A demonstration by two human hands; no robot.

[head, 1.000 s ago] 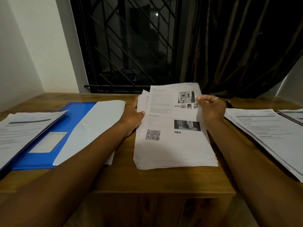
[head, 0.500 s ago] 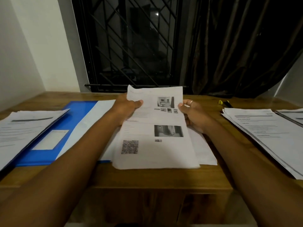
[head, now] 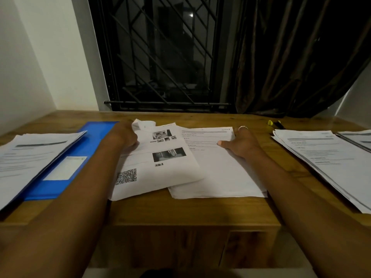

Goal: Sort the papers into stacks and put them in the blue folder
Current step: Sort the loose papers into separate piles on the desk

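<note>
The blue folder (head: 80,157) lies flat on the desk (head: 180,209), a white label on its cover. A paper stack (head: 30,157) overlaps its left edge. Just right of the folder, the left hand (head: 124,137) grips a printed sheet (head: 160,167) bearing photos and a QR code, fingers curled round its crumpled upper left edge. Further right of the folder, the right hand (head: 241,143) rests on the middle stack (head: 216,167), fingers relaxed, thumb stretched out across the page. Farthest from the folder lies another stack (head: 321,157).

head cam | single wide view | looks forward-down across desk (head: 180,209) toward window (head: 160,57) | desk near
</note>
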